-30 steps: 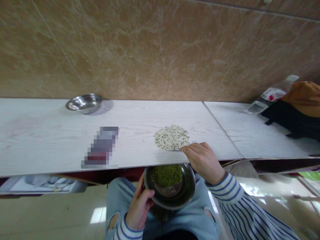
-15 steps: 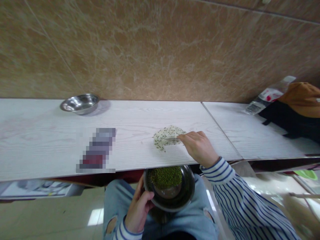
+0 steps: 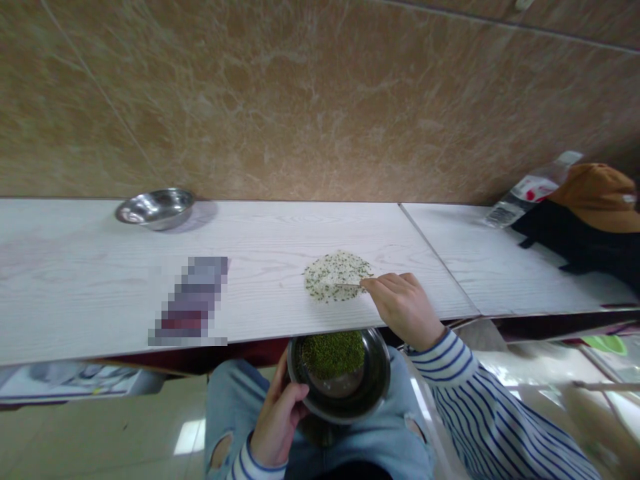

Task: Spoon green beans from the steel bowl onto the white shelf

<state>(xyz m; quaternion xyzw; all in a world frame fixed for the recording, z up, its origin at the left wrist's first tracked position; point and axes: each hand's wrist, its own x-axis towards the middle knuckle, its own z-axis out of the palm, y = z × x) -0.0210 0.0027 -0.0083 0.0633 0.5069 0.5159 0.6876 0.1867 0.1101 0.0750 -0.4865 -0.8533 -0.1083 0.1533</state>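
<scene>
My left hand (image 3: 280, 413) is closed on the rim of a steel bowl (image 3: 376, 390), held below the table's front edge over my lap. Small green beans (image 3: 333, 353), which look like mung beans, lie in it. On the table a flat, roundish patch of white grains mixed with green bits (image 3: 330, 270) is spread out. My right hand (image 3: 403, 307) pinches a thin, narrow tool (image 3: 349, 286) at the patch's right side. Its tip reaches into the grains; the rest is hidden in my fingers, so its kind is unclear.
A second steel bowl (image 3: 156, 209) stands at the back left against the wall. Nearer me lies a blurred-out flat object (image 3: 193, 300). To the right are a plastic bottle (image 3: 530, 190), an orange-brown cap (image 3: 595, 193) and dark cloth (image 3: 565, 233). The white table (image 3: 260, 253) ends above my knees.
My right hand has moved slightly toward me with the thin tool. The grain patch now fills out at its near side. My left hand and the bowl stay put.
</scene>
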